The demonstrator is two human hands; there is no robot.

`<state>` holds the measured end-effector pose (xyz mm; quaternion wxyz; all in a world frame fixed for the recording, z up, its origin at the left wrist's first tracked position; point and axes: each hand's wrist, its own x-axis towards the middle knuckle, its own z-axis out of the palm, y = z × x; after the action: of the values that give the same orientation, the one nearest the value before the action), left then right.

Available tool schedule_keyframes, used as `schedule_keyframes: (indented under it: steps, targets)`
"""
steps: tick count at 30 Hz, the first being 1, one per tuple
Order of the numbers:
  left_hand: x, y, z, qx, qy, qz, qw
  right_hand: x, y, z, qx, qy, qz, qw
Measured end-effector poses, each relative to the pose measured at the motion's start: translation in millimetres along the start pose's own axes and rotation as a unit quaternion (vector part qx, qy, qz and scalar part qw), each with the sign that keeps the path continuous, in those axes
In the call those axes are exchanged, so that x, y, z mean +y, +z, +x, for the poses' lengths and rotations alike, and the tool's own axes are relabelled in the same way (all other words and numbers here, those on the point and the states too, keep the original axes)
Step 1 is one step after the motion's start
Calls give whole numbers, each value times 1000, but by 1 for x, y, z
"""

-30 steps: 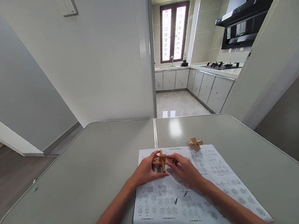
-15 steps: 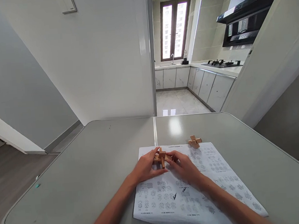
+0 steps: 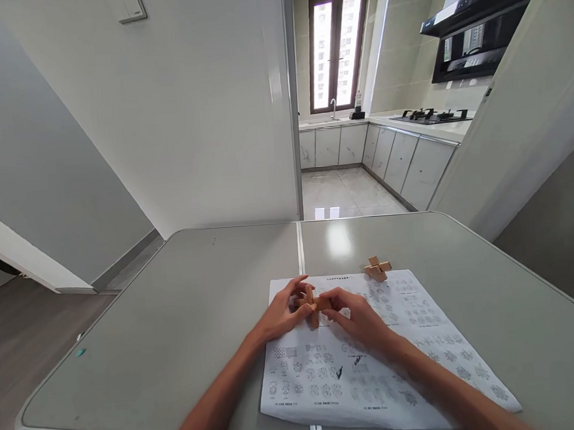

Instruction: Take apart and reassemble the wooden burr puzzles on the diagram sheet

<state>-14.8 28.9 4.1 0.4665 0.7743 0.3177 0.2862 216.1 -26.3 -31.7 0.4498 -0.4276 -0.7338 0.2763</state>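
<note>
Over the far part of the sheet, the left hand is gripping a wooden cross between thumb and fingers; the right hand is pinching its end toward the sheet's right side. A second cross is sitting at the sheet's far edge.

Two wooden crosses, one printed sheet, two black marks, one table, one window, one faucet.
</note>
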Motion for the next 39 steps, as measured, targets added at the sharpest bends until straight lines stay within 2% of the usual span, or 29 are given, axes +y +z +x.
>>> schedule_keyframes:
  steps: [3,8,18,29,39]
  targets:
    - [6,-1,-1,-11,-21,-5,1000,1,0,-1,-6,12,10,1000]
    - [15,-1,-2,-9,-34,-16,999,-2,-3,-2,16,-5,2,1000]
    - [14,3,-5,1,-15,-58,998,-13,-5,1,70,-65,-23,995]
    - [10,10,-5,29,11,-48,998,-15,-6,1,59,-25,-21,998]
    - [11,10,-3,38,10,-19,999,-10,-5,0,61,-19,-39,997]
